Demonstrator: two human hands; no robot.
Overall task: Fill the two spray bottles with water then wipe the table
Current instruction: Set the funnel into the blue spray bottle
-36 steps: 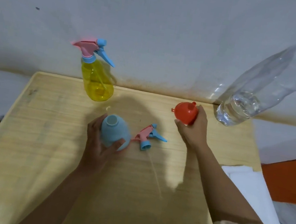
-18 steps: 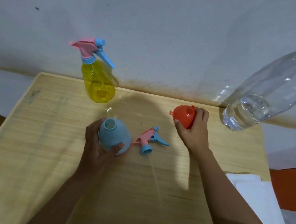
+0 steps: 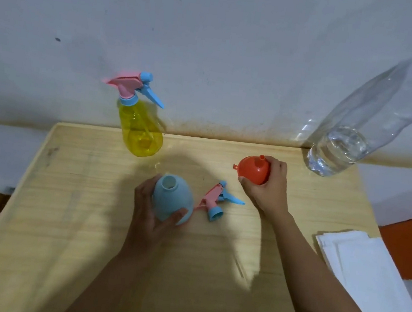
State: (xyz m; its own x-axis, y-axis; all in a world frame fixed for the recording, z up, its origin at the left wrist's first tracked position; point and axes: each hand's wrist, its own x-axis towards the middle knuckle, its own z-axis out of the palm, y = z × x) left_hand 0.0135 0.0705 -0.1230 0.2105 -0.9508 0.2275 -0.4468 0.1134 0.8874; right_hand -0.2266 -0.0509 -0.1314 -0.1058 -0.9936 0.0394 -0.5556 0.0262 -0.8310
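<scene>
My left hand (image 3: 149, 216) grips a light blue spray bottle (image 3: 172, 197) that stands upright on the wooden table (image 3: 61, 215), its neck open with no sprayer on it. Its pink and blue sprayer head (image 3: 216, 200) lies on the table just to the right. My right hand (image 3: 269, 187) holds an orange funnel (image 3: 253, 170) with the spout pointing up. A yellow spray bottle (image 3: 140, 131) with its sprayer on stands at the table's back edge. A large clear plastic bottle (image 3: 359, 134) with some water at its bottom stands at the back right corner.
A white wall (image 3: 213, 52) runs right behind the table. Folded white cloth (image 3: 368, 269) lies at the table's right edge. An orange surface (image 3: 408, 242) shows beyond it on the right.
My right hand has turned the orange funnel so that its spout points upward. My left hand stays around the blue bottle.
</scene>
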